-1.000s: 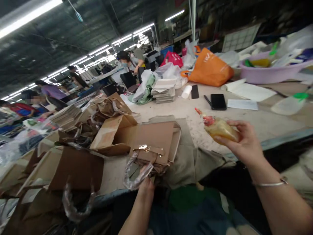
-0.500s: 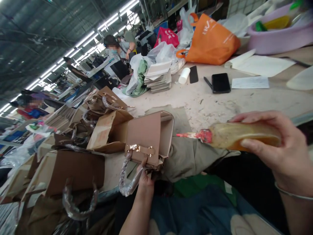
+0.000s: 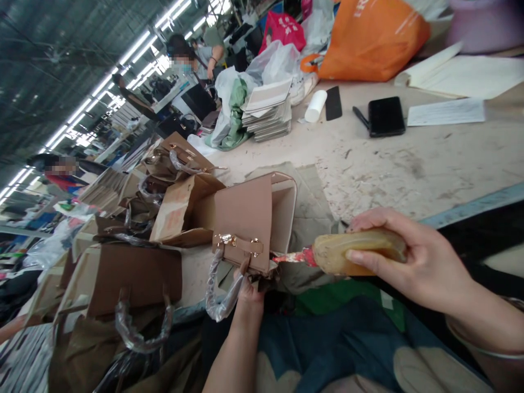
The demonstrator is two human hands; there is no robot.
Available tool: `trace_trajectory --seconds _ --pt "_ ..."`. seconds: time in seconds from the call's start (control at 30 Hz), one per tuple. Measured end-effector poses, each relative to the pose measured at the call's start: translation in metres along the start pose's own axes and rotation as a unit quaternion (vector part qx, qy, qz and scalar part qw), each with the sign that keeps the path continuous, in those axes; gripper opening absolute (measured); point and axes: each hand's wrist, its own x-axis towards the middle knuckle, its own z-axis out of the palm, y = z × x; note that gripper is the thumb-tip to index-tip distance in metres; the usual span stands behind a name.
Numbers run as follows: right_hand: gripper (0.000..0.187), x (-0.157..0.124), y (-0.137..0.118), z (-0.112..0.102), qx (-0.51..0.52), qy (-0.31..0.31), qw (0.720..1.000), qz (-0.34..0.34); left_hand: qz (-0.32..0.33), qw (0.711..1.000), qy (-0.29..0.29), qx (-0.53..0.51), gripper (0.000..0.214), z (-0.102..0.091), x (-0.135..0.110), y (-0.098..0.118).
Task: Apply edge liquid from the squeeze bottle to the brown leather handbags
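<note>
In the head view a brown handbag [image 3: 243,213] lies tilted at the table's front edge, its pale side panel facing right. My left hand [image 3: 250,292] grips its lower edge from below, fingers partly hidden behind the bag. A handle wrapped in clear plastic [image 3: 213,289] hangs from it. My right hand [image 3: 393,256] is closed around a yellowish glue bottle [image 3: 339,255] with a red, crusted nozzle. The nozzle tip is at the bag's lower right corner; whether it touches cannot be made out. Grey-green cloth [image 3: 311,204] lies under the bag.
An open cardboard box [image 3: 176,215] and another brown handbag [image 3: 137,278] stand to the left. Farther back are stacked boards [image 3: 268,112], a black phone [image 3: 386,115], a white roll [image 3: 316,106] and an orange bag [image 3: 368,43]. Other people work in the background.
My right hand has brought the glue bottle left and slightly down, so its nozzle went from right of the bag to the bag's lower corner. My left hand still holds the bag.
</note>
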Motion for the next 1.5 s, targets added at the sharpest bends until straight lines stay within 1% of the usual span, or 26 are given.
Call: trace_trajectory --seconds 0.13,0.23,0.4,0.5,0.6,0.7,0.8,0.9,1.0,1.1,1.17,1.3,1.5 --pt "0.025 0.000 -0.002 0.001 -0.016 -0.007 1.000 0.021 0.003 1.000 0.004 -0.013 0.021 0.000 0.001 0.000" --pt "0.025 -0.001 -0.004 0.003 -0.022 0.003 0.999 0.031 0.006 1.000 -0.019 -0.005 0.021 -0.002 0.002 -0.001" --pt "0.023 -0.001 -0.007 0.007 -0.027 0.003 0.999 0.027 0.036 0.998 -0.051 0.021 0.024 -0.010 0.006 -0.004" --pt "0.022 -0.002 -0.009 0.008 -0.016 0.001 1.000 0.026 0.048 0.997 -0.054 0.032 0.029 -0.014 0.010 -0.005" --pt "0.021 -0.002 -0.011 0.009 -0.016 -0.009 0.999 0.027 0.035 0.997 -0.059 0.041 0.030 -0.016 0.012 -0.005" --pt "0.020 -0.002 -0.010 0.009 -0.024 -0.014 0.999 0.024 0.031 0.996 -0.068 0.042 0.026 -0.015 0.010 -0.005" --pt "0.021 -0.001 -0.008 0.008 -0.042 -0.008 0.999 0.018 0.038 0.997 -0.064 0.020 0.020 -0.011 0.007 -0.005" --pt "0.022 -0.001 -0.009 0.006 -0.039 0.003 0.999 0.022 0.023 0.997 -0.071 0.023 0.019 -0.009 0.006 -0.005" --pt "0.022 -0.002 -0.012 0.005 -0.034 0.001 0.999 0.018 0.025 0.997 -0.072 0.034 0.023 -0.013 0.009 -0.005" --pt "0.021 -0.002 -0.013 0.006 -0.038 -0.014 0.999 0.011 0.027 0.994 -0.097 0.049 0.025 -0.019 0.011 -0.005" --pt "0.021 -0.001 -0.011 0.006 -0.049 -0.014 0.999 0.009 0.025 0.992 -0.108 0.053 0.023 -0.021 0.012 -0.005" --pt "0.023 0.000 -0.008 0.006 -0.066 -0.010 0.998 0.018 0.039 0.995 -0.089 0.030 0.019 -0.019 0.012 -0.005" --pt "0.023 0.000 -0.010 0.006 -0.054 0.001 0.998 0.027 0.040 0.990 -0.128 0.044 0.023 -0.021 0.013 -0.005"
